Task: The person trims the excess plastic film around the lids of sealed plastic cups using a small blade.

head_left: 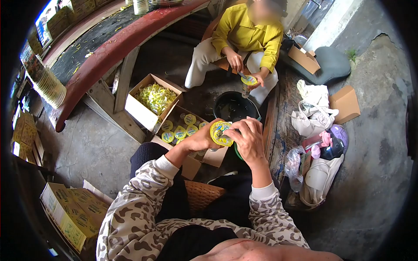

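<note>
My left hand [198,140] is wrapped round a plastic cup with a yellow printed lid [218,138], held tilted towards me. My right hand [250,139] is closed over the lid, its fingertips on the printed top; what they pinch, if anything, is too small to tell. Beneath my left wrist stands a cardboard carton [214,157] with several similar lidded cups [180,132] in it. Behind that, another carton [136,105] holds a heap of small yellow-and-white packets [155,98]. A dark tub [235,101] sits just beyond my hands.
Opposite me sits a person in a yellow shirt [248,28], holding another lidded cup [249,81] and a small bluish tool. A red-edged bench [104,54] bears stacked cups [48,85] at left. Flattened printed cartons [78,211] lie lower left; bags [320,178] and a purple helmet [338,138] lie right.
</note>
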A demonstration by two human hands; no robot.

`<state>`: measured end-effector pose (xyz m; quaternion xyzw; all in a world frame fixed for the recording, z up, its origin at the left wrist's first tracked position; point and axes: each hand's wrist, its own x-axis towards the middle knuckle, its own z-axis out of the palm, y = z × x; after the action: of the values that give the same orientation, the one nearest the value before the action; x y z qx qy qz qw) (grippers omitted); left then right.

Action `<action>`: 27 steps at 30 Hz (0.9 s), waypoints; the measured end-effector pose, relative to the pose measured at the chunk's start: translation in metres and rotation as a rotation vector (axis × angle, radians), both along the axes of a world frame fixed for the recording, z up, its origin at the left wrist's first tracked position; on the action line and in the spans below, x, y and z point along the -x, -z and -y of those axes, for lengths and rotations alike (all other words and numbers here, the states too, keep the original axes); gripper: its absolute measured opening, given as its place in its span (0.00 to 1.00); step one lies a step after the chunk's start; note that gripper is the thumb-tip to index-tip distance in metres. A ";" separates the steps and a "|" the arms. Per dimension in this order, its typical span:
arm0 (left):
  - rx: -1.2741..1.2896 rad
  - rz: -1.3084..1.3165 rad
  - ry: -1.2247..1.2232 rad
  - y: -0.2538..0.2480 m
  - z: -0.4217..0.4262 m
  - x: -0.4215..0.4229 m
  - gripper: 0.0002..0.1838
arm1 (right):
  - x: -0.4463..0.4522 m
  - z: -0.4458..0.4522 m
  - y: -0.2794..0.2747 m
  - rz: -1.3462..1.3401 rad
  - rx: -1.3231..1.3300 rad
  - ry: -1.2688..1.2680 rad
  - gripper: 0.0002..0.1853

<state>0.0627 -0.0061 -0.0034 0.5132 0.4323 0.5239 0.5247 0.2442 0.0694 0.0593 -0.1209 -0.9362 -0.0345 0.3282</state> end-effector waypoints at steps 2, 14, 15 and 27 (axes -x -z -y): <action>0.048 0.006 0.011 0.000 0.001 0.002 0.44 | -0.002 0.001 -0.006 -0.002 0.019 0.018 0.08; 0.054 0.027 0.011 0.005 0.000 0.002 0.46 | -0.002 -0.002 -0.001 0.026 0.000 0.013 0.09; 0.078 0.029 0.024 0.006 0.000 0.003 0.49 | -0.004 -0.003 -0.003 0.026 -0.001 0.013 0.09; -0.021 0.053 0.018 0.001 -0.001 -0.001 0.40 | -0.006 -0.007 -0.006 0.017 0.003 0.041 0.08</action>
<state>0.0632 -0.0051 -0.0041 0.5085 0.4080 0.5372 0.5353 0.2501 0.0765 0.0655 -0.1402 -0.9364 -0.0410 0.3191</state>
